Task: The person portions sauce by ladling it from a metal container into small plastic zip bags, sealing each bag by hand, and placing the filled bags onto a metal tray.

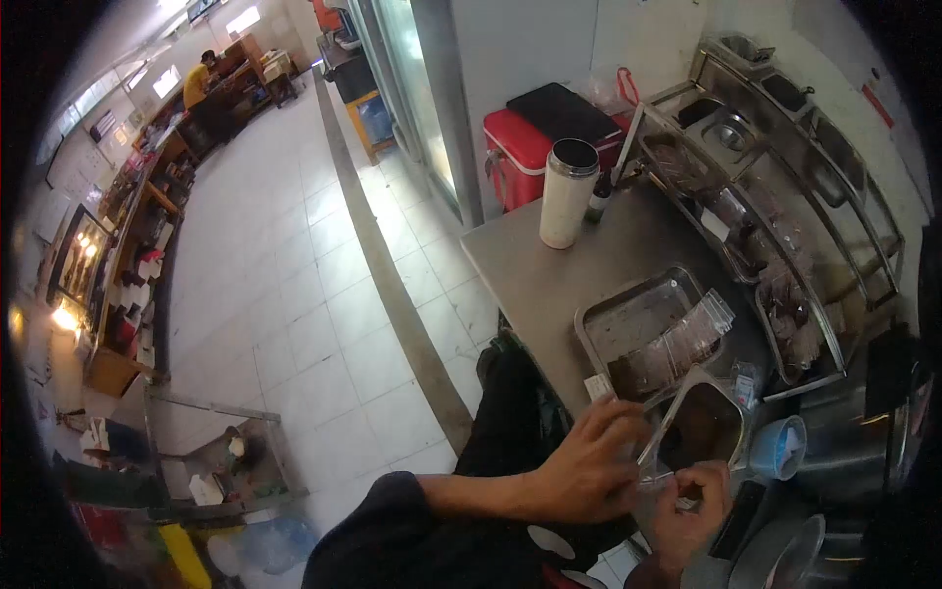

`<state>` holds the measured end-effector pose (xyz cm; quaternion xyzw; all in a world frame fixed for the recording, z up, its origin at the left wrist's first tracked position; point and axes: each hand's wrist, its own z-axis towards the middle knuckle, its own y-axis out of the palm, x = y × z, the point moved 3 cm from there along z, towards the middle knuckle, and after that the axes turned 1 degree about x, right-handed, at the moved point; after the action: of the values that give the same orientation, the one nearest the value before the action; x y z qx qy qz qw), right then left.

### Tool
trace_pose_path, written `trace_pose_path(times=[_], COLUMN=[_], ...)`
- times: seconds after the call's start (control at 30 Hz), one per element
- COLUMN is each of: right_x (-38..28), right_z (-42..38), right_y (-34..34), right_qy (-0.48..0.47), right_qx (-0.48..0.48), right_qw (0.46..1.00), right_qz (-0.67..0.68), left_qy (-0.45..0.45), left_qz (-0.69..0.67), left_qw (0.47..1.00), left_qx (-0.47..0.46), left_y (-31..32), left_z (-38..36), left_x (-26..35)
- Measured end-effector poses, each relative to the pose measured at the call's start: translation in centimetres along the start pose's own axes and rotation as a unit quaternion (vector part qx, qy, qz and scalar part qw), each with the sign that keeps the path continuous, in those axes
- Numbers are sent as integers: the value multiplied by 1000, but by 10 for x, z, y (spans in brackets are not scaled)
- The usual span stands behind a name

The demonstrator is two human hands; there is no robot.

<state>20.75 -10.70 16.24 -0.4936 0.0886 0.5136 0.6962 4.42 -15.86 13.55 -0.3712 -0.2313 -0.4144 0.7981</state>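
My left hand (594, 463) is beside the near left rim of a square steel food pan (673, 402) with dark brown contents. Its fingers are curled in, and whatever they hold is hidden. Close to the pan's near edge, my right hand (693, 512) has thumb and fingers drawn together; anything between them is too small to make out. Beyond the pan, a shallow steel tray (610, 319) bears a row of overlapping clear plastic packets (677, 344). A small whitish piece (598, 386) shows just past my left fingers.
A white tumbler (567, 201) and a dark bottle (598, 201) stand on the steel table (510, 250). To the right are a tiered steel rack (775, 245) with bagged items and a blue cup (777, 448). A red cooler (515, 157) sits behind. Far off is a person (196, 83) in yellow.
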Motion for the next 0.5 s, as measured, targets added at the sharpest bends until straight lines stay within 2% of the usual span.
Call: trace_pose_path(times=[0.07, 0.17, 0.27, 0.37, 0.47, 0.5], right_x=[-9, -12, -7, -7, -8, -11], right_z=[4, 7, 9, 7, 2, 2], right_y=[-5, -6, -8, -10, -6, -5], right_qy=[4, -20, -25, 16, 5, 17], right_qx=[-7, -89, -127, -115, -29, -50], right_qw=[1000, 996, 991, 993, 996, 996], right_qz=[-16, -9, 17, 35, 82, 73], left_qy=[-30, -53, 7, 41, 24, 29], left_qz=[9, -21, 12, 21, 0, 8], left_qw=[999, 998, 1000, 997, 998, 997], left_qx=[-7, 37, -28, -70, -57, -66], left_y=[-4, -13, -6, -1, 0, -1], left_z=[0, 13, 7, 0, -1, -1], left_x=[-5, 3, -2, -11, -13, -14])
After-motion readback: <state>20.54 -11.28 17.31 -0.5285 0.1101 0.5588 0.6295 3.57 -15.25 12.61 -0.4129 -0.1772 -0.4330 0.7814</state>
